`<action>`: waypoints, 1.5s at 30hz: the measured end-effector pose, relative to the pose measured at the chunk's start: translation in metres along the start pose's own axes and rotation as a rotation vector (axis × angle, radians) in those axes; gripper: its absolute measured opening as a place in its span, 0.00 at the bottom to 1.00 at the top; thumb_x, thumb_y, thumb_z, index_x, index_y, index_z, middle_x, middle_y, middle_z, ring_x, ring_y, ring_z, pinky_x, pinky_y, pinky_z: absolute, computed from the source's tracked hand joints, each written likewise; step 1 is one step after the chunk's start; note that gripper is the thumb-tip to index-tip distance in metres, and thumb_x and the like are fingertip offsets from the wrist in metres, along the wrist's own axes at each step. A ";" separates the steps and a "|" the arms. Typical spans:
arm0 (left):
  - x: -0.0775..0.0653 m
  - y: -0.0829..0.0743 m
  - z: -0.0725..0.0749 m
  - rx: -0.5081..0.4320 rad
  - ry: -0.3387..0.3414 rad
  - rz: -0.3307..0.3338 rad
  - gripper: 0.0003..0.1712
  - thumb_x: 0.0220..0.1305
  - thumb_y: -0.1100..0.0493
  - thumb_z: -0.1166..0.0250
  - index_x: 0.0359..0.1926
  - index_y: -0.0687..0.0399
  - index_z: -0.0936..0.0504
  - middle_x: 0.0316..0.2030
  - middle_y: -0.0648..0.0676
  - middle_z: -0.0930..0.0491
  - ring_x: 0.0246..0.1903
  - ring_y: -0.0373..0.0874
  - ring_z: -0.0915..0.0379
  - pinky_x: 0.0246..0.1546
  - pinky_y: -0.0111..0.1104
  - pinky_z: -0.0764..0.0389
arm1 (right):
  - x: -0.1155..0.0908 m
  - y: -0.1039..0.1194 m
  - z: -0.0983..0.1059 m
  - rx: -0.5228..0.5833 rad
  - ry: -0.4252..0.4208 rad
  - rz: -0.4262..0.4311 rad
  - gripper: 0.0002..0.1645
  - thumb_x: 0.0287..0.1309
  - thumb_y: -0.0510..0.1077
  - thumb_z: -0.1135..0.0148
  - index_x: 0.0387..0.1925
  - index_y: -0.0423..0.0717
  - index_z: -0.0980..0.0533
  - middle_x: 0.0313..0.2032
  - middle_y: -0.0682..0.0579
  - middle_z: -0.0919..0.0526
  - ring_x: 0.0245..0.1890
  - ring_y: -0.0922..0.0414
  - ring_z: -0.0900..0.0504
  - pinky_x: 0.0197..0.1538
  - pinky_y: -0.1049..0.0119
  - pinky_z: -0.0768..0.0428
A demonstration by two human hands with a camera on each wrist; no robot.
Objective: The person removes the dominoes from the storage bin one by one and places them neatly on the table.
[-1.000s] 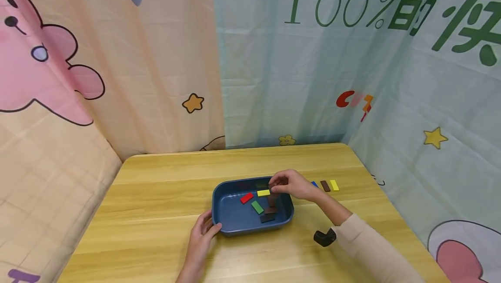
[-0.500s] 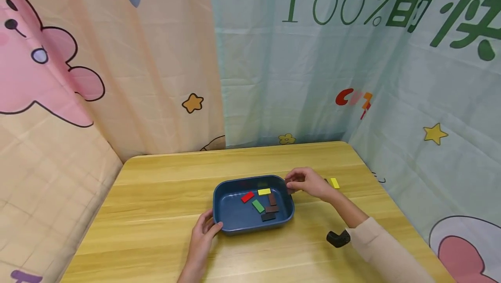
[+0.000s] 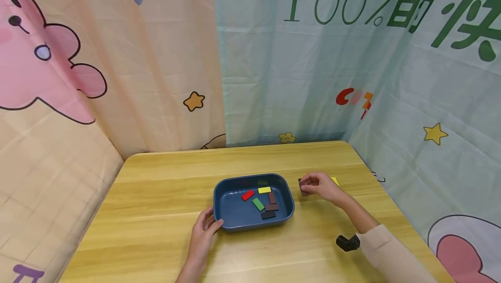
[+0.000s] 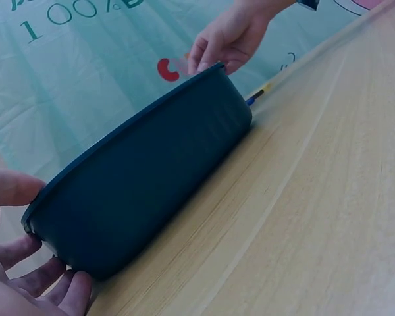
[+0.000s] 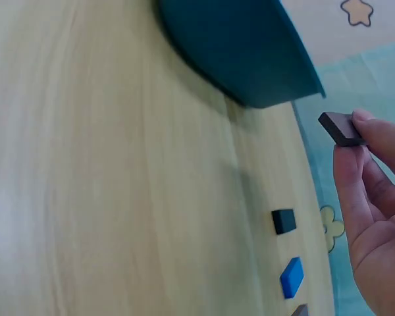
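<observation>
My left hand [image 3: 201, 235] grips the near left corner of a dark blue tray [image 3: 254, 228], with the thumb on its rim and the other fingers around the outside in the left wrist view. Inside the tray lie a red domino block [image 3: 248, 195], a yellow one, a green one, two brown ones and a black one. My right hand [image 3: 322, 187] is to the right of the tray, above the table. Between thumb and fingers it pinches a brown domino block [image 5: 342, 128]. Below it, a black block [image 5: 284, 221] and a blue block [image 5: 291, 278] rest on the table.
A yellow block [image 3: 335, 180] shows partly behind my right hand. The edge of another brown block [image 5: 301, 311] appears low in the right wrist view. A black device [image 3: 348, 243] sits at the right wrist. Printed curtains hang around the wooden table [image 3: 168, 178].
My right hand has moved from over the tray's right end to the table side on the right, carrying the brown domino block. My left hand keeps its grip on the tray.
</observation>
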State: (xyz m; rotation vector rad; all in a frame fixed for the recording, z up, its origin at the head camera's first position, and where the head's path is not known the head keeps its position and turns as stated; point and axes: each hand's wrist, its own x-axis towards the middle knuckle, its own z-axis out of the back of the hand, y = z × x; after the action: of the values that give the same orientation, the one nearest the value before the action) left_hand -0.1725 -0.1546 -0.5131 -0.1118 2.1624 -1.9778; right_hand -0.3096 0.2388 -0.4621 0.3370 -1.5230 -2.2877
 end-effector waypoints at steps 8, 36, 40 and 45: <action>0.002 0.000 0.000 -0.003 0.018 -0.033 0.31 0.71 0.65 0.35 0.71 0.68 0.32 0.68 0.69 0.31 0.67 0.62 0.33 0.52 0.23 0.25 | -0.009 -0.021 0.005 0.042 0.005 -0.026 0.15 0.69 0.33 0.35 0.51 0.24 0.22 0.38 0.41 0.17 0.38 0.51 0.15 0.43 0.60 0.14; 0.004 0.000 0.000 0.014 0.007 -0.028 0.30 0.71 0.65 0.35 0.70 0.69 0.32 0.68 0.69 0.32 0.66 0.62 0.32 0.51 0.24 0.24 | -0.009 -0.059 -0.010 -0.212 -0.125 -0.005 0.17 0.67 0.41 0.30 0.51 0.32 0.16 0.40 0.48 0.12 0.38 0.56 0.17 0.39 0.69 0.18; 0.003 -0.001 0.001 0.010 0.006 -0.027 0.30 0.71 0.65 0.35 0.70 0.69 0.32 0.68 0.68 0.32 0.66 0.62 0.33 0.51 0.24 0.25 | -0.008 -0.063 -0.012 -0.250 -0.154 -0.001 0.17 0.66 0.43 0.29 0.50 0.34 0.15 0.37 0.51 0.12 0.35 0.57 0.18 0.37 0.69 0.20; 0.002 0.000 0.002 0.010 0.013 -0.013 0.31 0.72 0.65 0.36 0.71 0.69 0.33 0.69 0.68 0.33 0.67 0.61 0.34 0.51 0.23 0.25 | -0.011 -0.064 -0.014 -0.240 -0.171 -0.020 0.14 0.66 0.38 0.30 0.49 0.34 0.15 0.37 0.51 0.13 0.35 0.57 0.18 0.37 0.69 0.18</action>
State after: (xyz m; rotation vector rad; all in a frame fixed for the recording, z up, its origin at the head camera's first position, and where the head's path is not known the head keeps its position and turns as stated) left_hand -0.1738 -0.1567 -0.5130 -0.1116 2.1647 -2.0017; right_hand -0.3054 0.2543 -0.5264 0.0930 -1.3032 -2.5365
